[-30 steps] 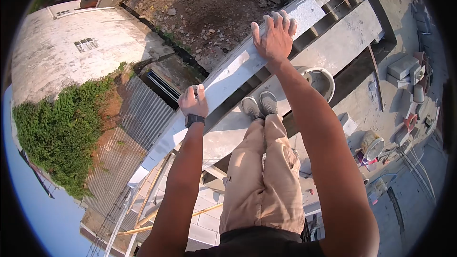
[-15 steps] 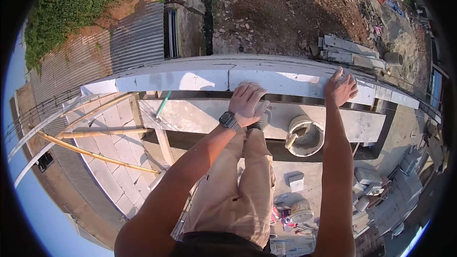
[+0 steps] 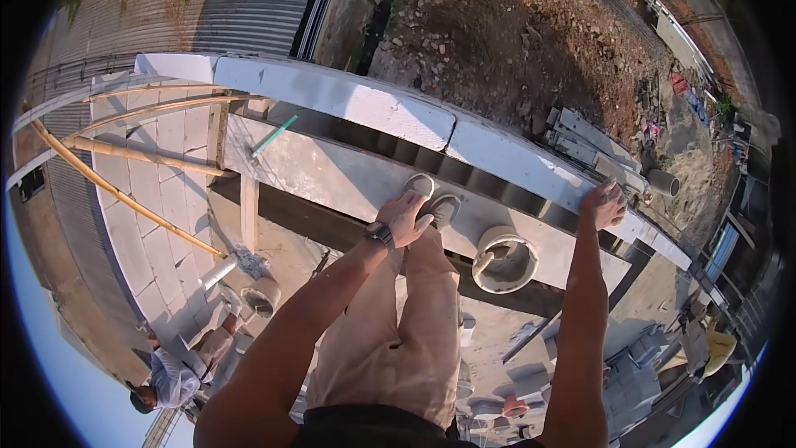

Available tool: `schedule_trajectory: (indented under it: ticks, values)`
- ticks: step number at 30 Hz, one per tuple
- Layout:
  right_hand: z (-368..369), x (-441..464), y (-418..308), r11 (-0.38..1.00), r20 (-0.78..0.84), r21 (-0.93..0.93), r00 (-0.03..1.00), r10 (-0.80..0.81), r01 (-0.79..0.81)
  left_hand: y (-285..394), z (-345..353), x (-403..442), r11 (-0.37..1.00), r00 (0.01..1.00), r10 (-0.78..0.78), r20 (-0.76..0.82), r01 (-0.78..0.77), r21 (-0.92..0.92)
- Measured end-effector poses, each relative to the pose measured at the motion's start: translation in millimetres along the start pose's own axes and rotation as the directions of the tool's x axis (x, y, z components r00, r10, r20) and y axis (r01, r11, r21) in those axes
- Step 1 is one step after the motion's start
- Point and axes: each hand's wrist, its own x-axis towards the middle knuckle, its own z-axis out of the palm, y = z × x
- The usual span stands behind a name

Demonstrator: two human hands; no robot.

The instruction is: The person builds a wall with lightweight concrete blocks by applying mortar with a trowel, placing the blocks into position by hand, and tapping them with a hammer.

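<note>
My left hand (image 3: 404,220), with a dark watch (image 3: 380,234) on its wrist, hovers over my legs close to my shoes (image 3: 444,211). Its fingers are extended and it holds nothing. My right hand (image 3: 604,204) rests on the top of the pale block wall (image 3: 514,158), toward the right, with fingers bent over the edge. Below the wall lies a grey plank platform (image 3: 332,162), where my feet stand. A round white bucket (image 3: 506,260) of grey mortar with a tool in it sits on the platform between my two arms.
A green stick (image 3: 274,135) lies on the platform's left part. Bamboo poles (image 3: 124,195) cross at the left. A person (image 3: 170,377) is at the lower left, near another bucket (image 3: 260,297). Rubble ground (image 3: 497,41) lies far below beyond the wall; blocks (image 3: 643,348) lie lower right.
The view has swung rightward along the wall. My left hand has left the wall top and moved back over my legs. My right hand has shifted further right along the wall.
</note>
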Motion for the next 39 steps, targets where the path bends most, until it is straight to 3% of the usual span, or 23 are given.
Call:
schedule_trajectory:
  ticks: [2,4,6,8,9,10,12,13,16,17,19,22,24,27,28,30,31,32,33,36,37,39]
  values:
    - [0.2,0.6,0.4,1.0,-0.017,0.007,1.0,0.004,-0.004,-20.5,0.6,-3.1,0.998,0.999,-0.049,-0.018,0.048,-0.044]
    - [3.6,3.2,6.6,0.999,-0.076,0.007,0.996,-0.045,0.045,-43.1,6.3,-9.6,0.955,0.972,-0.235,0.002,0.231,-0.186]
    - [9.5,1.3,8.0,0.994,-0.123,0.013,0.987,-0.108,0.11,-68.5,15.2,-22.5,0.946,0.964,-0.257,-0.064,0.237,-0.221]
    - [15.7,-11.5,2.0,0.93,-0.257,0.205,0.933,-0.251,0.306,-91.5,16.0,-37.6,0.852,0.911,-0.411,0.025,0.393,-0.345]
    - [-2.7,-34.3,-17.5,0.853,-0.273,0.243,0.876,-0.398,0.463,-100.4,11.6,-45.5,0.809,0.886,-0.463,0.042,0.441,-0.389]
    - [-25.1,-63.5,-46.4,0.839,-0.259,0.26,0.871,-0.416,0.478,-121.6,20.9,-56.2,0.796,0.871,-0.49,0.032,0.462,-0.39]
    - [-60.9,-129.8,-101.6,0.516,-0.322,0.429,0.659,-0.68,0.742,-173.7,51.3,-75.4,0.676,0.773,-0.632,0.051,0.582,-0.452]
    - [-69.7,-167.4,-120.2,0.46,-0.227,0.508,0.628,-0.744,0.728,-182.0,39.4,-81.8,0.658,0.721,-0.689,0.066,0.662,-0.359]
    - [-74.3,-272.2,-153.8,0.232,-0.032,0.792,0.417,-0.908,0.565,-223.5,20.8,-94.7,0.517,0.651,-0.746,0.138,0.697,-0.496]
    - [-94.9,-303.9,-176.8,0.251,0.1,0.816,0.301,-0.948,0.521,-238.4,15.1,-95.7,0.529,0.614,-0.784,0.095,0.739,-0.417]
    - [-77.7,-364.5,-182.8,0.282,0.22,0.878,0.196,-0.956,0.387,-276.6,12.8,-93.3,0.511,0.594,-0.798,0.099,0.755,-0.411]
    - [-43.4,-435.9,-184.1,0.395,0.372,0.836,0.137,-0.918,0.38,-346.8,-8.9,-71.5,0.539,0.61,-0.785,0.113,0.761,-0.361]
    - [-16.8,-478.9,-171.6,0.713,0.694,0.657,0.173,-0.699,0.243,-390.7,-29.4,-55.7,0.583,0.631,-0.767,0.118,0.762,-0.284]
    - [21.2,-531.1,-153.5,0.807,0.786,0.562,0.185,-0.589,0.183,-465.7,-49.4,-22.5,0.699,0.701,-0.713,0.012,0.711,-0.08]
    - [27.9,-542.2,-151.2,0.843,0.825,0.522,0.171,-0.538,0.132,-490.2,-52.1,-11.4,0.726,0.725,-0.687,0.042,0.687,0.023]
    - [40.4,-555.2,-150.2,0.882,0.875,0.435,0.147,-0.461,0.18,-536.2,-43.0,3.8,0.786,0.786,-0.618,0.007,0.617,0.035]
    - [41.6,-556.5,-153.2,0.905,0.906,0.391,0.102,-0.411,0.169,-540.6,-50.2,14.9,0.791,0.791,-0.611,0.01,0.611,0.032]
    - [42.4,-556.7,-155.0,0.924,0.932,0.346,0.055,-0.358,0.162,-544.4,-58.8,23.8,0.82,0.811,-0.572,0.123,0.561,0.115]
    - [43.6,-556.4,-154.6,0.922,0.924,0.362,0.075,-0.374,0.14,-546.0,-64.5,32.7,0.848,0.815,-0.529,0.237,0.496,0.19]
    - [47.8,-547.2,-152.9,0.965,0.967,0.229,0.087,-0.241,0.129,-609.0,19.9,48.7,0.885,0.875,-0.455,0.167,0.424,0.194]
    - [45.3,-541.0,-155.2,0.954,0.954,0.26,0.115,-0.277,0.147,-597.2,6.4,50.0,0.861,0.846,-0.506,0.166,0.483,0.161]
    - [46.1,-529.3,-148.6,0.961,0.947,0.246,0.178,-0.266,0.126,-580.2,-15.1,57.8,0.874,0.877,-0.471,0.094,0.45,0.185]
